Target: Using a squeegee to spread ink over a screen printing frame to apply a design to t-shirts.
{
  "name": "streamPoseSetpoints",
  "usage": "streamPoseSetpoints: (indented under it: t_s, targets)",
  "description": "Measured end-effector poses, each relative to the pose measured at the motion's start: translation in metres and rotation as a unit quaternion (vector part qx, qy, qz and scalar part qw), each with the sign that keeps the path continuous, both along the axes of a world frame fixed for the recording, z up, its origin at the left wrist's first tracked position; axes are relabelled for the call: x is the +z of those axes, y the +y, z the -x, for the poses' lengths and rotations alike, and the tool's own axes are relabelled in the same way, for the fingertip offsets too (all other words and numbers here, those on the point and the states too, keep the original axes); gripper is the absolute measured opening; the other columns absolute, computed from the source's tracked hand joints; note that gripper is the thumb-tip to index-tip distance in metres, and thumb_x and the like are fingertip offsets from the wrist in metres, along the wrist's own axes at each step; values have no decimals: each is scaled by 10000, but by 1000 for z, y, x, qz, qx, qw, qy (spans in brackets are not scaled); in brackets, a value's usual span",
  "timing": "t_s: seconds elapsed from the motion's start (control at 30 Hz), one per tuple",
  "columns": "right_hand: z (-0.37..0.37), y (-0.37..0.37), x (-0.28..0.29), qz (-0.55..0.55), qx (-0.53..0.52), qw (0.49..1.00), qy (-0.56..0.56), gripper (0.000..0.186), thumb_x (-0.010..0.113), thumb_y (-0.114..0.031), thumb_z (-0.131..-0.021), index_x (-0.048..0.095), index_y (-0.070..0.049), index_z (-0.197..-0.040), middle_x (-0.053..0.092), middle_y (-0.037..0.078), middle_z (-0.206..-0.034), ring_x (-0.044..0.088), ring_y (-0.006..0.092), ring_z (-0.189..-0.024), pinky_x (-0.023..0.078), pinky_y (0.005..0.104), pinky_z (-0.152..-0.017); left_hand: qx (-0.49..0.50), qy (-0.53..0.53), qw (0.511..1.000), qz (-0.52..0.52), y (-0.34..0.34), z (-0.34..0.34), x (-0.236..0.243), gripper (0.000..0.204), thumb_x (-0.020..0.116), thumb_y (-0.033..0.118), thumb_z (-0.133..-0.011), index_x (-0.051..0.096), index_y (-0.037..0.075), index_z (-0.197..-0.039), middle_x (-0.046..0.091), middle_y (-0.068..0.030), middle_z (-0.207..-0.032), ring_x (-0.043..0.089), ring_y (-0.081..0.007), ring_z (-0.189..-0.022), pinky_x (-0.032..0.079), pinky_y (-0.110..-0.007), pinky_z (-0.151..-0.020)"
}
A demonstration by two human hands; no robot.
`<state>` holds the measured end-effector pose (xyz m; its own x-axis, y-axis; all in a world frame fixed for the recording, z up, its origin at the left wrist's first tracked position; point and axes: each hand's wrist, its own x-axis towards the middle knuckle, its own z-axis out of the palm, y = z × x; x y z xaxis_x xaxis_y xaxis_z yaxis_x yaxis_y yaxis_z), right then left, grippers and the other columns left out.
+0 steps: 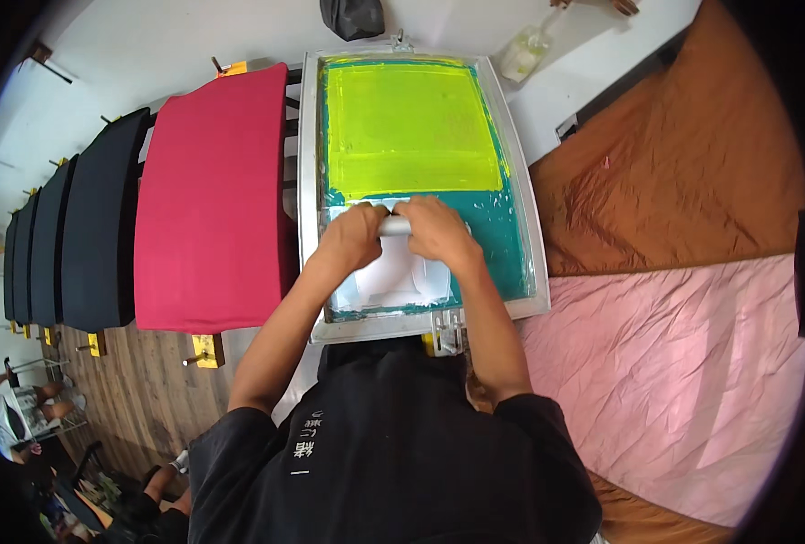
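Note:
Both my hands are closed around the pale bar-shaped handle of a squeegee (395, 226), my left hand (355, 238) and my right hand (436, 234) side by side with a small gap between them. The squeegee lies across a screen printing frame (310, 163) with a metal rim. Beyond my hands, the screen's mesh shows a bright yellow-green rectangle (411, 122); teal coating (502, 240) surrounds it. White ink (389, 281) is spread on the near left part of the screen, below my hands. The squeegee's blade is mostly hidden by my hands.
Left of the screen stands a board covered in red-pink cloth (212, 199), then several in black cloth (103, 227). Brown cloth (665, 154) and pink cloth (656, 372) lie on the right. A metal clamp (448, 333) sits at the near rim. People are at lower left.

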<state>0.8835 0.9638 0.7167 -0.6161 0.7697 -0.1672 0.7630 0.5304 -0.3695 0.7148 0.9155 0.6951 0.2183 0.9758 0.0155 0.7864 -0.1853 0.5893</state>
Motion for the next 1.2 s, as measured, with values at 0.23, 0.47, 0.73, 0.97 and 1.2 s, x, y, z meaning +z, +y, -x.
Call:
streamPoseSetpoints:
  t_s: [0.23,0.47,0.73,0.97,1.2]
  targets:
    - [1,-65,0,1,-34,998,48,517,611,90,-621,588,-44,-1119,575,136,-1070,526,359,-1041,492,430,-876,1,-8,1000,-17,-62,-3,-11,410,533,-51,-735,601,-15,-1138,632,-227,-1064,629,-391,-947,527,-426,-819]
    - [-10,-103,9,36,-9,998,43,469,621,95,-614,577,-3,-1071,551,149,-1091,508,364,-1044,485,443,-860,-42,13,995,88,-100,-12,8,467,583,-28,-709,559,-24,-1176,590,-219,-1153,613,-385,-1004,511,-443,-854]
    - [-1,-95,24,58,38,997,-26,196,631,26,-701,596,20,-894,578,198,-963,568,384,-961,518,448,-789,-95,52,986,124,-80,-8,30,261,602,8,-739,549,-35,-991,635,-206,-808,664,-379,-767,548,-453,-637]
    - [-10,-90,46,67,11,998,-1,262,633,30,-676,614,18,-937,608,202,-925,589,396,-911,497,471,-793,-68,12,991,112,-79,-19,39,193,586,9,-745,568,-44,-930,631,-227,-762,649,-398,-729,535,-470,-643]
    - [-1,-52,22,-39,-23,999,18,295,556,28,-765,636,26,-1050,609,199,-996,591,360,-975,542,425,-778,31,-65,996,45,-38,-15,30,379,527,-92,-731,565,-81,-1109,595,-343,-1028,588,-466,-1018,516,-453,-884]
